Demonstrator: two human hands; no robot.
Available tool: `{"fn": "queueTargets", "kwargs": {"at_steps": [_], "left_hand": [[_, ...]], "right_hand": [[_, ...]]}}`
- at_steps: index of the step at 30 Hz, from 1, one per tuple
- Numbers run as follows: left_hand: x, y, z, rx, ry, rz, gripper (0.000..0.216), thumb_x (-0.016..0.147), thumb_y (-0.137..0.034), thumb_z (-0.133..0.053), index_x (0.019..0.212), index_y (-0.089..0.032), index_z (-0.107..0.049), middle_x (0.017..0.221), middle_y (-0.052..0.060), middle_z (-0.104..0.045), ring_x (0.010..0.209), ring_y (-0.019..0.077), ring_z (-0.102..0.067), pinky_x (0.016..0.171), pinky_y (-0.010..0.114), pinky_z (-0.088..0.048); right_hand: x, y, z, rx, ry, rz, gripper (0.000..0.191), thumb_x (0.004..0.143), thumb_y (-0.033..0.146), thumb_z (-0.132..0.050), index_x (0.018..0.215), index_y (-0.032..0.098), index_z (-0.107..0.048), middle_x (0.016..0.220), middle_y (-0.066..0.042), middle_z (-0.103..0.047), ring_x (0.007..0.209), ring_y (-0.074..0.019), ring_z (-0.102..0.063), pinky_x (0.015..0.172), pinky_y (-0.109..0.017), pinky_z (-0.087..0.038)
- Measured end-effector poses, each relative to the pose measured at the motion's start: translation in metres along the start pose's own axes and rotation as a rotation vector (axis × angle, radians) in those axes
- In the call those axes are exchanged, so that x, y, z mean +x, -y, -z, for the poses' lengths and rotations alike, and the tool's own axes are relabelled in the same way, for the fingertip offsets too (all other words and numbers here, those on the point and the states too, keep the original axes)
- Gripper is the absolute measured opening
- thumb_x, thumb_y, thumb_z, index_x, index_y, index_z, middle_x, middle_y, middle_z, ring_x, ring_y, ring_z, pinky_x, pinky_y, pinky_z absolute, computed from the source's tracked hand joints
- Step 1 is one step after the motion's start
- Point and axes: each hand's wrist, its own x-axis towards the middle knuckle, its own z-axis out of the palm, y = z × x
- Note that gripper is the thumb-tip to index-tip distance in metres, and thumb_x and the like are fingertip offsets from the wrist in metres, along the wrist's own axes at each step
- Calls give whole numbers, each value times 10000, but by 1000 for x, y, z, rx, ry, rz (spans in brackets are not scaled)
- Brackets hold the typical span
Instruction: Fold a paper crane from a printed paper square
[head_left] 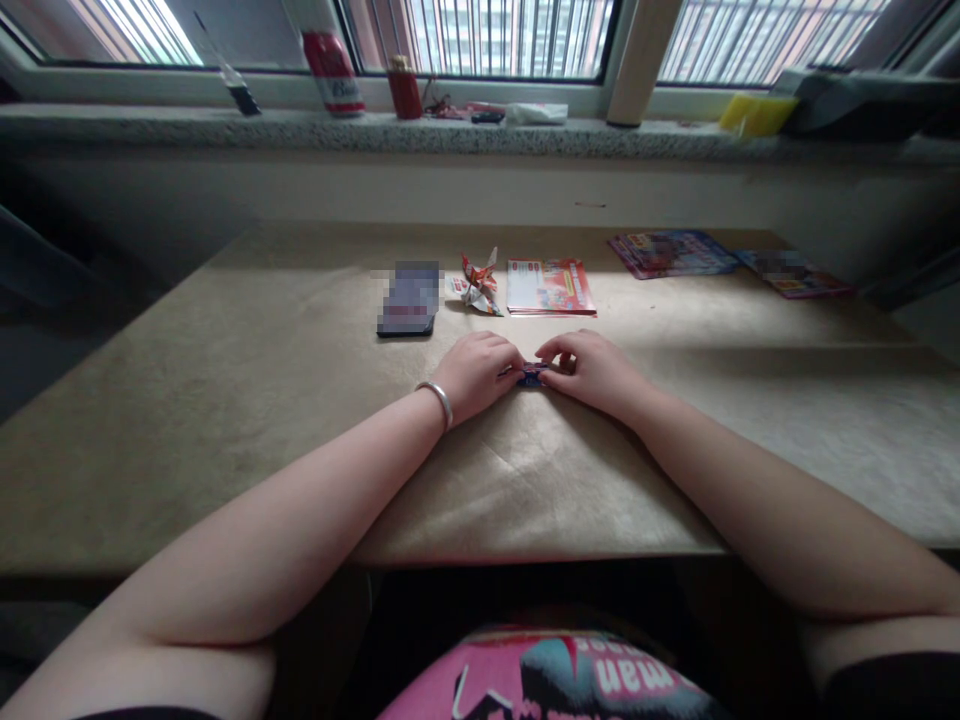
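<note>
Between my two hands, low on the table, is a small folded piece of dark blue printed paper (533, 375). My left hand (484, 372), with a silver bangle at the wrist, closes its fingers on the paper's left end. From the other side, the thumb and fingertips of my right hand (589, 370) pinch the right end. Much of the paper is hidden by my fingers. Just beyond my hands lie a folded red and white paper shape (480, 285) like an origami crane and a stack of red and white printed sheets (551, 287).
A phone (409, 300) lies left of the paper crane. Colourful printed leaflets (675, 253) are spread at the back right of the beige table (225, 400). On the window sill stand a red can (334, 75), a red lighter-like object (405, 90) and a yellow item (757, 115).
</note>
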Motion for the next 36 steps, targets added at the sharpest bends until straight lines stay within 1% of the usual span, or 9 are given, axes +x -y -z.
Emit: {"fn": "queueTargets", "kwargs": {"at_steps": [4, 7, 9, 13, 17, 23, 29, 32, 36], "left_hand": [[-1, -2, 0, -32, -35, 30, 59, 824, -197, -646, 877, -172, -641, 870, 42, -683, 841, 198, -622, 772, 318, -476], [-2, -4, -1, -113, -62, 60, 194, 793, -141, -654, 980, -173, -609, 877, 18, -677, 826, 172, -622, 762, 294, -478], [-2, -4, -2, -131, -82, 62, 234, 785, -125, -647, 1012, -164, -599, 900, 25, -668, 809, 161, -616, 742, 280, -479], [-2, -2, -4, -102, -95, 34, 182, 812, -158, -625, 994, -162, -628, 936, 46, -650, 780, 143, -601, 722, 268, -471], [-2, 1, -3, -31, -47, -31, 121, 861, -287, -623, 871, -186, -689, 866, 47, -670, 803, 176, -595, 759, 309, -455], [0, 0, -1, 66, -31, -44, 151, 862, -277, -597, 805, -193, -708, 803, 43, -677, 774, 184, -581, 732, 319, -427], [0, -5, 1, 98, -22, -53, 186, 882, -359, -594, 854, -203, -692, 846, 37, -686, 802, 195, -587, 726, 327, -397], [0, -10, 3, 127, -21, -61, 147, 887, -284, -574, 823, -200, -676, 847, 31, -687, 809, 194, -589, 729, 329, -383], [0, -10, 4, 130, -9, -57, 145, 889, -240, -553, 813, -195, -667, 852, 29, -689, 813, 195, -594, 712, 325, -382]], "right_hand": [[2, 1, -4, 70, -4, 25, 223, 749, 240, -678, 964, 186, -698, 848, -39, -656, 724, -150, -560, 683, -286, -457], [2, 2, -6, 124, -19, 40, 236, 738, 198, -662, 974, 193, -671, 860, -31, -639, 723, -143, -547, 644, -267, -453], [1, 4, -7, 176, -34, 2, 239, 719, 178, -660, 955, 197, -630, 827, -14, -629, 697, -135, -538, 619, -257, -447], [0, 5, -6, 234, -29, -72, 199, 695, 175, -661, 855, 206, -546, 769, 16, -626, 639, -119, -526, 600, -253, -431], [-1, 5, -5, 240, -8, -67, 141, 698, 185, -659, 809, 198, -573, 746, 16, -629, 638, -118, -538, 605, -249, -430], [-1, 6, -1, 60, 33, 23, 57, 753, 240, -664, 777, 190, -673, 725, -9, -638, 677, -137, -554, 645, -261, -419], [-1, 10, 0, -74, 33, 66, 70, 790, 237, -641, 743, 198, -675, 784, -28, -645, 744, -158, -568, 666, -269, -404], [-2, 14, 0, -146, 38, 84, 79, 803, 236, -624, 750, 202, -672, 821, -31, -657, 790, -173, -579, 660, -275, -390], [-1, 14, -1, -113, 56, 43, 83, 802, 268, -645, 758, 209, -684, 797, -16, -655, 738, -158, -574, 649, -272, -395]]}}
